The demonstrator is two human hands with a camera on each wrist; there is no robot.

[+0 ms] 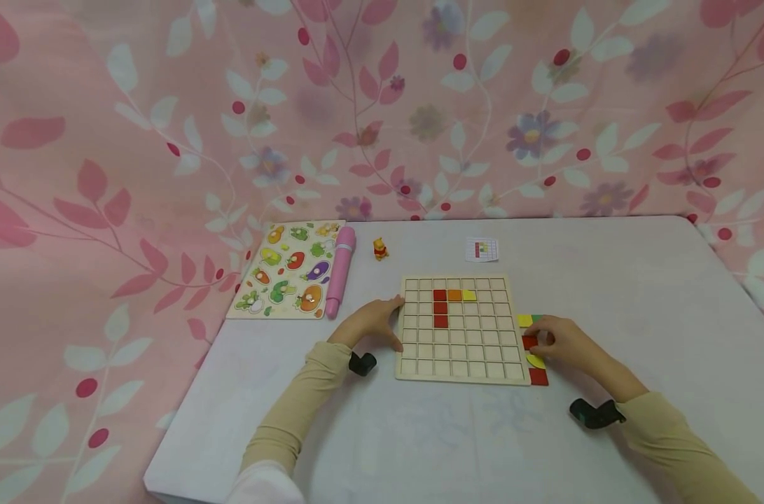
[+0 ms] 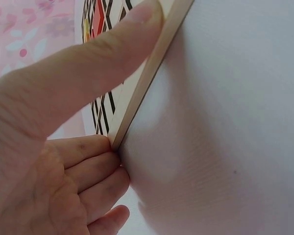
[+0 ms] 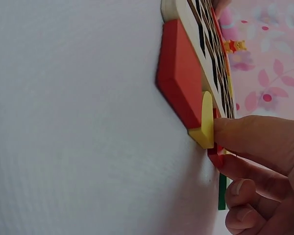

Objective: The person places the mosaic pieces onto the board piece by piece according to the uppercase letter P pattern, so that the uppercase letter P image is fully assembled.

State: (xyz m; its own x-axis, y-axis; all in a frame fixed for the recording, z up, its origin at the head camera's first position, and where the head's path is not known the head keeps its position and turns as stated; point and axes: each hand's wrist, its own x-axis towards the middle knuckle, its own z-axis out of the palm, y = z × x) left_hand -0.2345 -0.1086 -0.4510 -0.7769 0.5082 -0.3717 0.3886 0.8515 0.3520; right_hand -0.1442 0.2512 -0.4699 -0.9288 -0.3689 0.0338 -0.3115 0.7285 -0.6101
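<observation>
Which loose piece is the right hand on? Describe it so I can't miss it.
Find the grid board mid-table; loose pieces line its right edge. The right hand pinches a small red piece there, between the yellow piece and the yellow curved one.

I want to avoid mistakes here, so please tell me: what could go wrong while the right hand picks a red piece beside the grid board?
1. The right hand pinches a red piece lying tight against a yellow piece; lifting may drag the yellow one along.
2. The loose pieces lie against the grid board, so a knock could shift the tiles already placed.
3. The left hand only rests on the board's edge; it may slide.
</observation>
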